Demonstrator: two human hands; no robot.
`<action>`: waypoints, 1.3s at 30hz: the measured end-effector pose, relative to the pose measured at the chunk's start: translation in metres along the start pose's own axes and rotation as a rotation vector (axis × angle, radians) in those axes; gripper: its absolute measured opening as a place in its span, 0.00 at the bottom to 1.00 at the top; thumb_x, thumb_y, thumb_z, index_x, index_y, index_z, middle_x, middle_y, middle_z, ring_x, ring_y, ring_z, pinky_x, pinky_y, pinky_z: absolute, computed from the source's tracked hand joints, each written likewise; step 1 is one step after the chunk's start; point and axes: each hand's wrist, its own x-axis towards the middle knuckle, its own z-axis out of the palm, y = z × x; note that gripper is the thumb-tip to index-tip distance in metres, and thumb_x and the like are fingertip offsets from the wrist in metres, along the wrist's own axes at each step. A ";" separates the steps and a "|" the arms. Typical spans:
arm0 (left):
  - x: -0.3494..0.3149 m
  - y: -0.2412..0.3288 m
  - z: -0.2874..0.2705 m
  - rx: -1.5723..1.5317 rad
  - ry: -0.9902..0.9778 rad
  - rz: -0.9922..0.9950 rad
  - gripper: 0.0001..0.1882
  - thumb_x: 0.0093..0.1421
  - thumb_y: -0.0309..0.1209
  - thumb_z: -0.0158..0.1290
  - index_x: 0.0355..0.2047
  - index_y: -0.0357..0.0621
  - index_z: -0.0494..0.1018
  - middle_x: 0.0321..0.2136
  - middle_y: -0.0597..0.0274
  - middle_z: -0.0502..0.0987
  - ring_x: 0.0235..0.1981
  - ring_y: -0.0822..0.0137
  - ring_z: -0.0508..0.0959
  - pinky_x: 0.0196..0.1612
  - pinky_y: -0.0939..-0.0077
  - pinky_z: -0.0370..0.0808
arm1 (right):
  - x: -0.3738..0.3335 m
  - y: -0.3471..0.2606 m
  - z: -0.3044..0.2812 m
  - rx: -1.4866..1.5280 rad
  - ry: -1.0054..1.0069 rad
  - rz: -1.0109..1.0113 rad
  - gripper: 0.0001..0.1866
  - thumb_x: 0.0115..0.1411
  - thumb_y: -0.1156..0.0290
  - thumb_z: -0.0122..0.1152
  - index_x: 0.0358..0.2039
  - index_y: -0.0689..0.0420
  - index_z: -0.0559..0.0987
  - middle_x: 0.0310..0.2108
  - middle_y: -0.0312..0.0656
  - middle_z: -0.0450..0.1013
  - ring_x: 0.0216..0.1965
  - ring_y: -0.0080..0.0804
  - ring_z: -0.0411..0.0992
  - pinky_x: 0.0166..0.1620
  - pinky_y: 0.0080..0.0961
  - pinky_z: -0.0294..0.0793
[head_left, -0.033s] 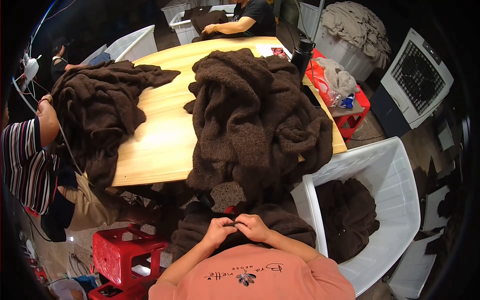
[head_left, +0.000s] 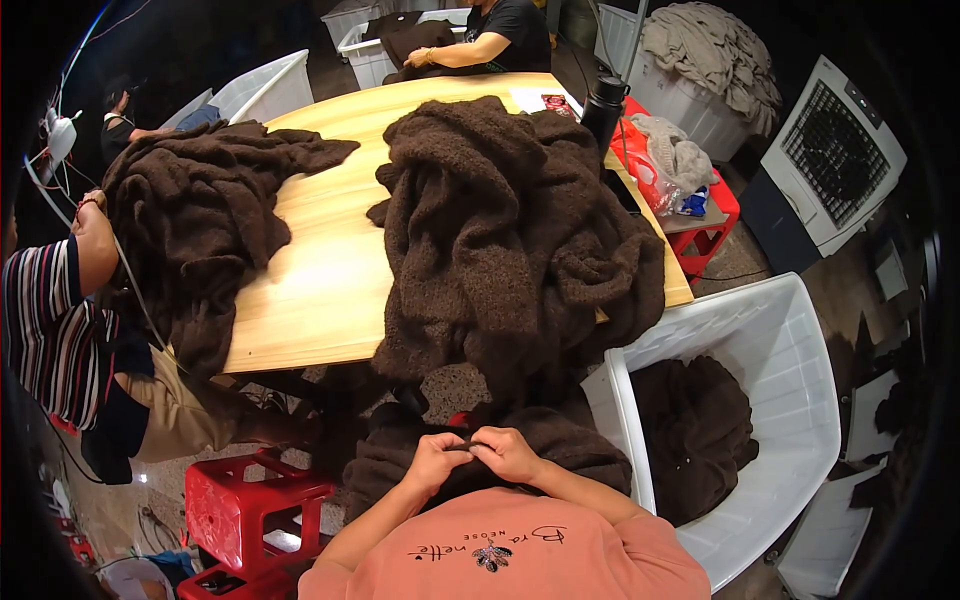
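Dark brown knit cloth, matte and softly rumpled, lies bunched across person's lap at six o'clock. Left hand and right hand, side by side, both closed, pinch narrow fold of it between fingertips. Fuzzy, coarse-textured heap of same colour drapes over edge of table, near twelve o'clock. White bin, four o'clock, holds more brown fabric.

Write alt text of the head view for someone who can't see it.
The left hand and right hand pinch dark brown fabric between them. Brown knitwear is heaped on the wooden table ahead; a white bin stands at right.
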 end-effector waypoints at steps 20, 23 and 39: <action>-0.001 0.035 -0.026 -0.338 -0.041 0.217 0.07 0.50 0.22 0.52 0.31 0.36 0.73 0.29 0.61 0.77 0.29 0.72 0.76 0.37 0.80 0.71 | 0.006 0.026 -0.075 0.035 -0.331 0.277 0.10 0.48 0.74 0.59 0.32 0.63 0.75 0.25 0.42 0.73 0.28 0.29 0.71 0.34 0.23 0.69; -0.002 0.031 -0.029 -0.429 -0.062 0.180 0.08 0.50 0.21 0.51 0.32 0.36 0.73 0.31 0.58 0.78 0.31 0.70 0.77 0.39 0.77 0.73 | 0.000 0.025 -0.077 -0.230 -0.318 0.201 0.08 0.49 0.76 0.57 0.31 0.64 0.74 0.25 0.45 0.72 0.28 0.35 0.71 0.34 0.24 0.69; -0.008 0.047 0.011 -0.308 -0.100 0.156 0.04 0.53 0.21 0.52 0.30 0.34 0.75 0.27 0.65 0.77 0.27 0.79 0.73 0.32 0.85 0.71 | 0.002 -0.060 -0.049 -0.300 0.146 -0.580 0.18 0.30 0.87 0.57 0.28 0.63 0.73 0.24 0.43 0.70 0.20 0.36 0.68 0.22 0.27 0.68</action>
